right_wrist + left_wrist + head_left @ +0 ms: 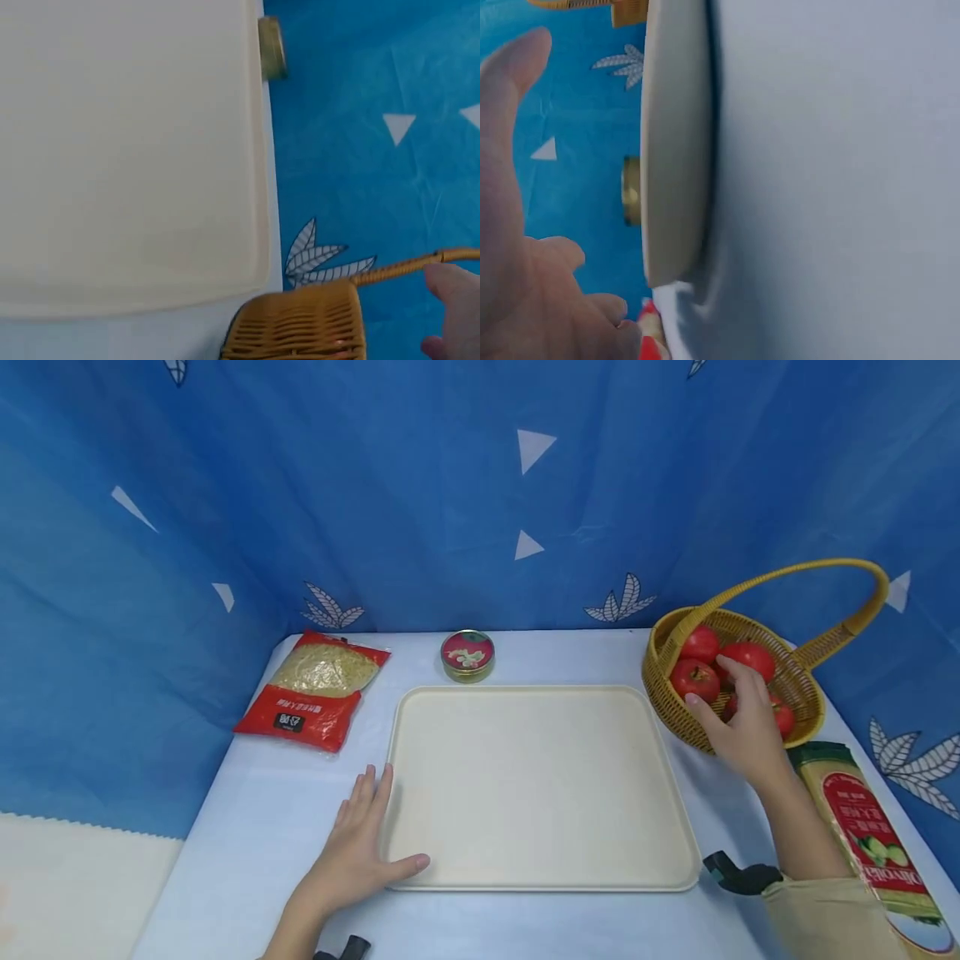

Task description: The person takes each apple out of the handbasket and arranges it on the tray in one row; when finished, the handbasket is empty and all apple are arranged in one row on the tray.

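Observation:
A yellow wicker basket [678,731] with a tall handle holds several red apples [693,679]. My right hand [746,727] is over the basket, thumb and forefinger spread apart near the apples; some of its fingers are hidden. In the right wrist view, fingertips [450,289] show at the edge, above the basket's wicker side [300,322]. At the left edge of a cream rectangular tray [540,785] is my left hand [356,847], fingers stretched out and thumb over the tray's near corner. Nothing is in that hand; contact with the tray cannot be made out.
A red-and-clear bag of pasta [315,689] lies at the back left. Behind the tray stands a small round tin [468,656]. A long green-and-red package [873,835] lies along the right edge, beside my right forearm. Blue cloth [435,502] hangs behind the table.

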### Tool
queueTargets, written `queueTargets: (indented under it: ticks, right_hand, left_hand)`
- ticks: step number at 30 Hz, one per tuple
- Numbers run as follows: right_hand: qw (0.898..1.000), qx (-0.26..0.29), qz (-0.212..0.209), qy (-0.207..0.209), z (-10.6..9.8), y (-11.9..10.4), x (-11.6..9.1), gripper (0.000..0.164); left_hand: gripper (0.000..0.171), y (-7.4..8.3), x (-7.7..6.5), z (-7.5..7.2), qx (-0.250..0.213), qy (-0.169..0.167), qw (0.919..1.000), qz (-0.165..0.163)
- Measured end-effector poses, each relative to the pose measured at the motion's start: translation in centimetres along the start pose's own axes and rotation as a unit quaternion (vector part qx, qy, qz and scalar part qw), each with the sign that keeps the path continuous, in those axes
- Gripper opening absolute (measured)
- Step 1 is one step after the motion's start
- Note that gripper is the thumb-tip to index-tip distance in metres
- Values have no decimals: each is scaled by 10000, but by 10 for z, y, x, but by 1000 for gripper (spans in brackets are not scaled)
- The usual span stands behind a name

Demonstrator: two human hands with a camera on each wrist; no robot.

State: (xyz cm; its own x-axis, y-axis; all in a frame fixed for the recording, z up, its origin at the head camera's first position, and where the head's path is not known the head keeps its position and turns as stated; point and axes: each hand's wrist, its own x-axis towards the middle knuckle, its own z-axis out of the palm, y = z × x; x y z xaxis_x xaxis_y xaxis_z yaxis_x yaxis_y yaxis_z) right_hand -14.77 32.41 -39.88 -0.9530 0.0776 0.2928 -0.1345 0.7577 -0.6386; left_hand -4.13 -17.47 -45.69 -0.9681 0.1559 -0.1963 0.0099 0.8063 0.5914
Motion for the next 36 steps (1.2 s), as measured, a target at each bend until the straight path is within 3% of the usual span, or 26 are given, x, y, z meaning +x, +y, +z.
queueTargets:
  ticks: [6, 13, 21, 30, 36]
  right_hand:
    - [9967, -265, 376, -667, -2, 20, 26, 81]
    - [9889, -635, 358, -1295, 3, 33, 44, 91]
    - [9780, -977, 643, -1730, 7, 40, 62, 101]
    - [9628, -1219, 1190, -2099, 8, 35, 72, 101]
    - [9646, -1347, 1059, -2005, 9, 39, 70, 103]
  left_hand:
    - [143, -15, 3, 4, -92, -224, 9997, 23]
    - [154, -26, 5, 12, 135, -327, 9993, 93]
    - [159, -30, 4, 17, 223, -227, 9994, 100]
    - [159, -30, 4, 17, 311, -286, 9991, 8]
    - [158, -30, 5, 16, 309, -290, 9991, 4]
